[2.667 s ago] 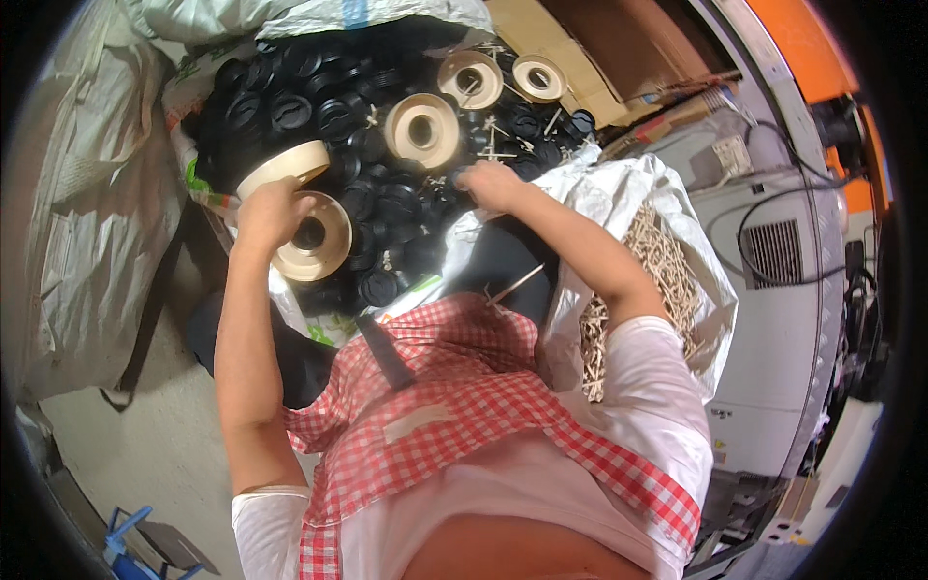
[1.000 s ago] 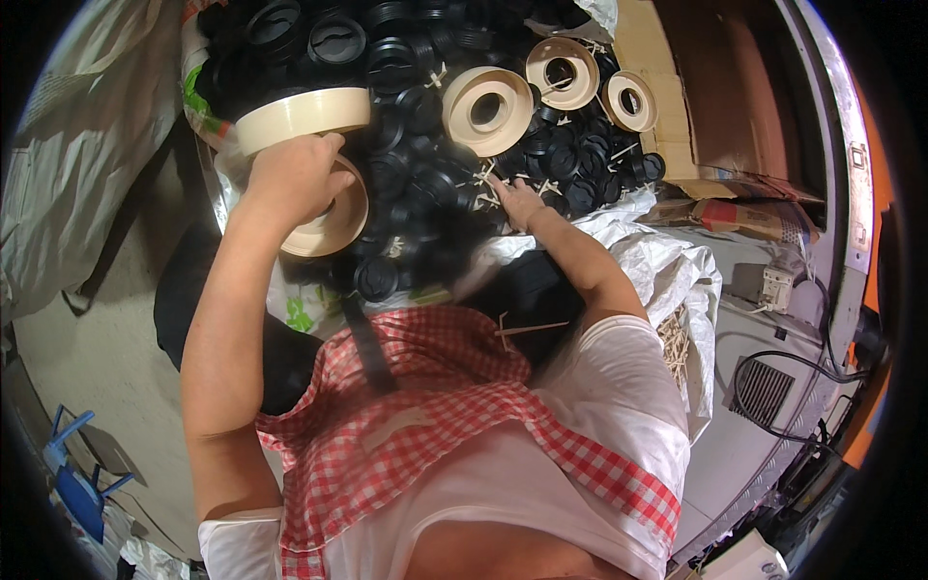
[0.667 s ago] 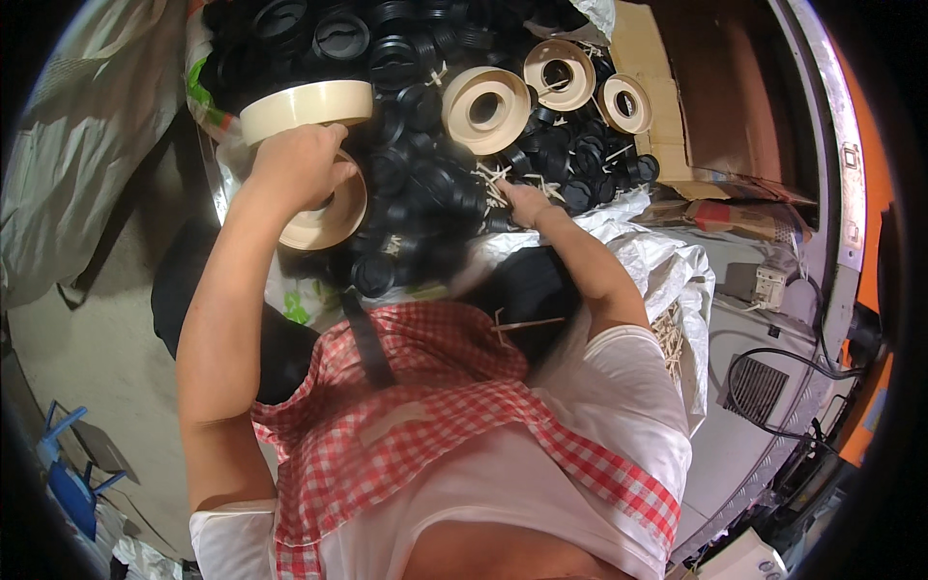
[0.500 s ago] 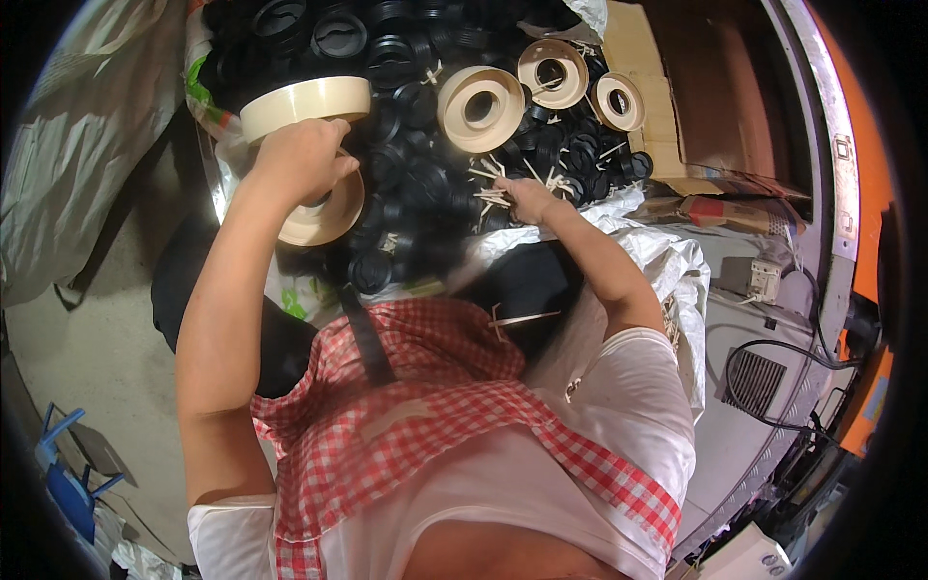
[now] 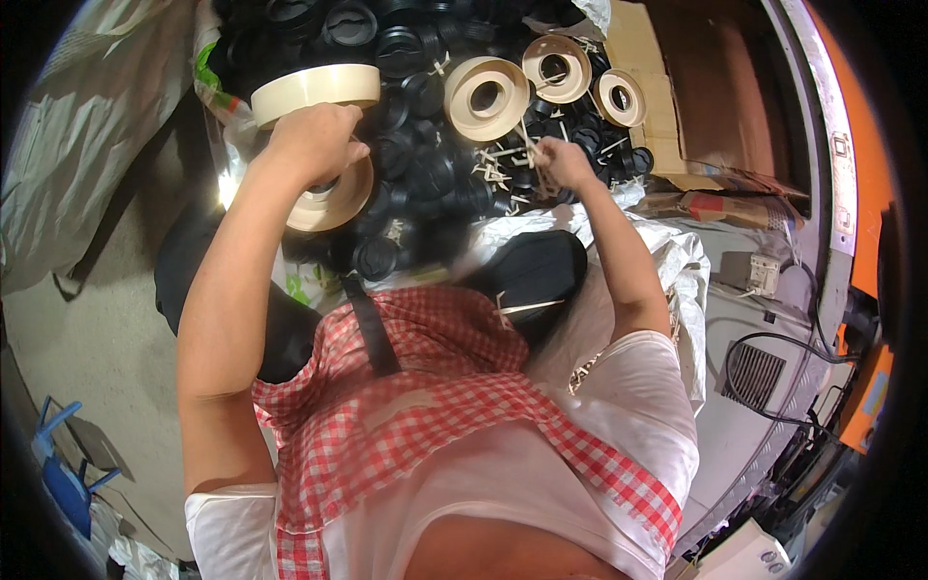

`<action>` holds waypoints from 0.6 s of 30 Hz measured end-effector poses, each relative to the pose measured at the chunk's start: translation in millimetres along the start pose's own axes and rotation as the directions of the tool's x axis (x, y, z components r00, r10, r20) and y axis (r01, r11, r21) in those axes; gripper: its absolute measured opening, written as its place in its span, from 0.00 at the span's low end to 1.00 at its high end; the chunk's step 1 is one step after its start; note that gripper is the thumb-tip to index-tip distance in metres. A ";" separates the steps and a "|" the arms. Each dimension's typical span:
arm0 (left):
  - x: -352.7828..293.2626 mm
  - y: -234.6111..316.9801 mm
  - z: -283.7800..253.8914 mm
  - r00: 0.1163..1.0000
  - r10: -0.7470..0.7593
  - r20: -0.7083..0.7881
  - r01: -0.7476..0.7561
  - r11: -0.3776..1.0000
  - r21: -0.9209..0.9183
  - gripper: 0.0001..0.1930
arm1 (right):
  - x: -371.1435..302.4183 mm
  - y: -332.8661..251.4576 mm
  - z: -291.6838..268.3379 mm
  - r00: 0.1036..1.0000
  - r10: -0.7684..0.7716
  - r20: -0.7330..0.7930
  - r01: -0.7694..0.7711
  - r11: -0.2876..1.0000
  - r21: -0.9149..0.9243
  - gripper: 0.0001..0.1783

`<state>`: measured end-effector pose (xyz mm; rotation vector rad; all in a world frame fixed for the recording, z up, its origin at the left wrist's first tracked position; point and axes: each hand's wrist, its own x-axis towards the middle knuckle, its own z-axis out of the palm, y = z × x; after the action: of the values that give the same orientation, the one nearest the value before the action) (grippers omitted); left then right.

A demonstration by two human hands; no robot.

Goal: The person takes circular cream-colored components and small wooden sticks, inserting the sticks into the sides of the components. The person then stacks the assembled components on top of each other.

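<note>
My left hand [image 5: 317,143] grips the near edge of a cream plastic ring [image 5: 314,89], which shows its side wall; the fingertips are hidden. Under that hand another cream round part [image 5: 333,208] lies on the heap. My right hand [image 5: 563,162] is closed, thumb and fingers pinching a thin cream plastic strip [image 5: 529,137] just below a cream ring with a round hole [image 5: 486,98]. Loose pale strips [image 5: 493,174] lie scattered to the left of it. Beneath everything spreads a heap of black round plastic caps [image 5: 425,179].
Farther right, two more cream rings [image 5: 557,70] [image 5: 620,98] rest on the heap beside a cardboard flap [image 5: 643,87]. White plastic sheeting [image 5: 667,256] lies by my right arm. A grey cabinet [image 5: 739,329] with a black cable stands at right, a blue stool [image 5: 68,483] at lower left.
My right hand has moved up and to the right, out of the loose strips, with a thin strip now in its fingers. My left hand keeps hold of the ring.
</note>
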<state>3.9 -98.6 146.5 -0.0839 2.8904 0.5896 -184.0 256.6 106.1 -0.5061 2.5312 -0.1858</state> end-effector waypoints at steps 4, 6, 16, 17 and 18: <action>1.1 8.7 -8.7 0.996 -0.007 0.093 0.009 1.000 -0.024 0.22 | 6.5 24.4 -11.9 0.993 0.057 -0.108 0.029 0.748 0.663 0.05; 1.6 7.4 -5.0 0.995 0.007 0.098 -0.005 1.000 -0.021 0.22 | -8.5 13.5 -22.5 0.984 0.154 -0.092 -0.026 0.628 0.777 0.05; 4.2 11.8 3.6 0.988 0.086 0.127 -0.083 0.996 -0.028 0.22 | -151.9 32.5 -86.5 0.931 0.226 -0.286 0.237 0.222 0.946 0.04; 4.5 16.0 5.2 0.985 0.090 0.145 -0.087 0.996 -0.030 0.22 | -184.4 37.6 -96.4 0.915 0.240 -0.324 0.264 0.250 0.931 0.05; 3.0 16.8 4.9 0.983 0.118 0.144 -0.113 0.993 -0.040 0.22 | -216.8 42.1 -106.0 0.901 0.255 -0.352 0.285 0.267 0.921 0.05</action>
<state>0.2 -81.3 147.9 0.1186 2.7575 0.6335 -85.5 383.1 291.3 0.0818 2.1599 -1.9572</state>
